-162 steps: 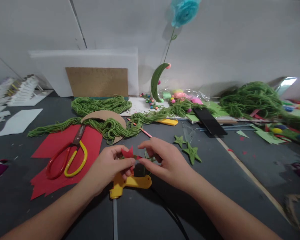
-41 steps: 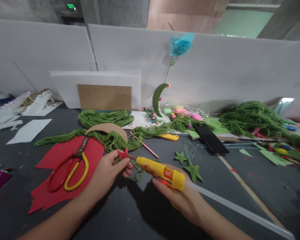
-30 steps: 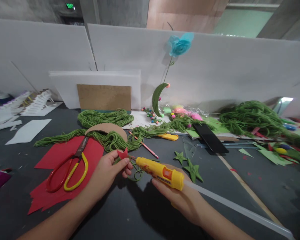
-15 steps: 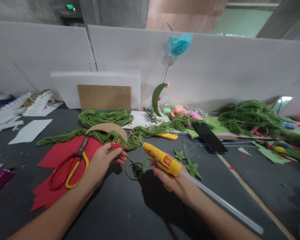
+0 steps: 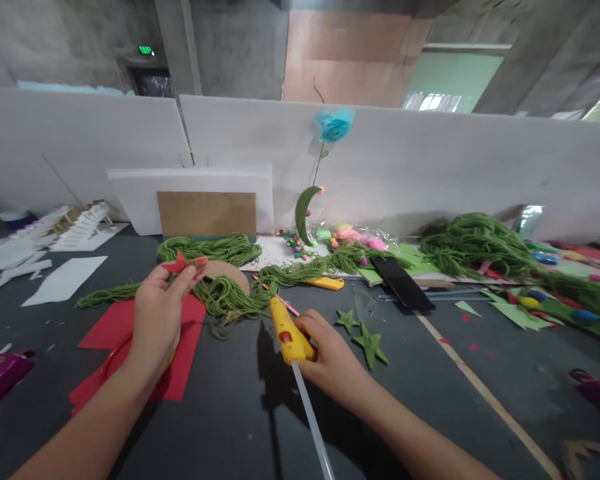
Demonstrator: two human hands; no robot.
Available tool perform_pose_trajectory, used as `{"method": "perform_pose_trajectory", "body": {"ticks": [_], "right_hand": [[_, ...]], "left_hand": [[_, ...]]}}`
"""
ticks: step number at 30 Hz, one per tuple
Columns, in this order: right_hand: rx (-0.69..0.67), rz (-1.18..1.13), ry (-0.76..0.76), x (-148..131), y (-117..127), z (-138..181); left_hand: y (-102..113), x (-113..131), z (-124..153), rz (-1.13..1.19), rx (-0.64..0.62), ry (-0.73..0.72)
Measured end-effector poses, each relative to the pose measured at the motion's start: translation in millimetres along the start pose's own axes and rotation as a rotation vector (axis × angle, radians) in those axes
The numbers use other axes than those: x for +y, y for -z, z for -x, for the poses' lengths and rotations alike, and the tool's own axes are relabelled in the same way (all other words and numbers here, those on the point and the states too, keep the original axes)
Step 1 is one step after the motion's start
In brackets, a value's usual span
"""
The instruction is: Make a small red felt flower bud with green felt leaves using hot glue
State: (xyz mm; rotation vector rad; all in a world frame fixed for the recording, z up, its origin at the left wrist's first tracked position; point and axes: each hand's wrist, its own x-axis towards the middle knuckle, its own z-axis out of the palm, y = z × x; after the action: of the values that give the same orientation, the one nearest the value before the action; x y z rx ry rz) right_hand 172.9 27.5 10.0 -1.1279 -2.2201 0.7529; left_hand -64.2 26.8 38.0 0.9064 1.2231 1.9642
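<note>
My left hand [image 5: 155, 313] is raised over the red paper sheet [image 5: 180, 360], pinching a small red felt star [image 5: 180, 263] at its fingertips. My right hand [image 5: 330, 357] grips a yellow glue gun [image 5: 286, 331], nozzle pointing away from me, a clear glue stick [image 5: 311, 427] trailing back toward me. Just beyond the nozzle lies a brown cardboard crescent [image 5: 227, 272] draped with green yarn [image 5: 225, 297]. The scissors are mostly hidden behind my left hand.
Two green felt stars [image 5: 363, 337] lie right of the glue gun. A black phone [image 5: 401, 283], yellow comb [image 5: 325, 283], more green yarn heaps [image 5: 473, 243] and coloured beads crowd the back. White foam boards [image 5: 190, 193] line the rear. A wooden strip [image 5: 485, 393] runs diagonally at right.
My left hand has lifted the red star up and to the left, away from the glue gun. My right hand turned the gun to point away and moved it left. The camera tilted up.
</note>
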Motion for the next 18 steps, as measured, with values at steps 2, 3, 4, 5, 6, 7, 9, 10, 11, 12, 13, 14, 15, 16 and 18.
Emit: {"method": "perform_pose_trajectory", "body": {"ticks": [2,3,4,5,6,7,9,10,11,12,13,14,15,16,18], "right_hand": [[0.038,0.033,-0.035,3.3,2.1,-1.2],[0.039,0.039,-0.037,4.5,3.0,-1.5],[0.025,0.042,-0.033,5.5,3.6,-1.4],[-0.001,0.049,-0.023,6.1,3.8,-1.0],[-0.03,0.068,-0.013,6.5,3.5,-0.3],[-0.059,0.105,-0.003,6.8,2.7,0.6],[-0.095,0.204,0.008,8.2,0.4,2.2],[-0.098,0.25,0.006,9.3,-0.7,2.7],[-0.097,0.284,-0.001,10.7,-1.4,2.9],[-0.093,0.307,-0.012,12.1,-1.7,2.8],[-0.088,0.321,-0.023,13.3,-1.4,2.5],[-0.082,0.335,-0.035,13.9,-0.7,2.1],[-0.069,0.353,-0.043,13.8,0.4,1.7],[-0.039,0.362,-0.044,12.6,1.6,1.6],[0.048,0.284,-0.027,7.7,3.4,2.4]], "left_hand": [[-3.8,7.7,3.7,-0.044,-0.022,-0.024],[-6.9,10.2,6.5,-0.069,-0.076,0.014],[-10.7,11.4,9.6,-0.076,-0.16,0.092],[-14.8,11.5,12.6,-0.072,-0.247,0.197],[-18.9,10.3,15.3,-0.065,-0.316,0.296],[-22.6,8.1,17.7,-0.055,-0.363,0.372],[-27.6,1.6,21.6,-0.043,-0.39,0.446],[-28.6,-2.2,23.5,-0.035,-0.39,0.46],[-28.7,-6.0,25.6,-0.03,-0.388,0.476],[-28.1,-9.8,28.1,-0.027,-0.392,0.499],[-27.3,-13.1,31.1,-0.025,-0.399,0.526],[-26.4,-16.1,34.6,-0.026,-0.412,0.558],[-25.9,-18.4,38.6,-0.025,-0.431,0.587],[-25.7,-20.1,42.9,-0.024,-0.45,0.618],[-26.7,-21.3,51.9,-0.016,-0.49,0.679]]}}
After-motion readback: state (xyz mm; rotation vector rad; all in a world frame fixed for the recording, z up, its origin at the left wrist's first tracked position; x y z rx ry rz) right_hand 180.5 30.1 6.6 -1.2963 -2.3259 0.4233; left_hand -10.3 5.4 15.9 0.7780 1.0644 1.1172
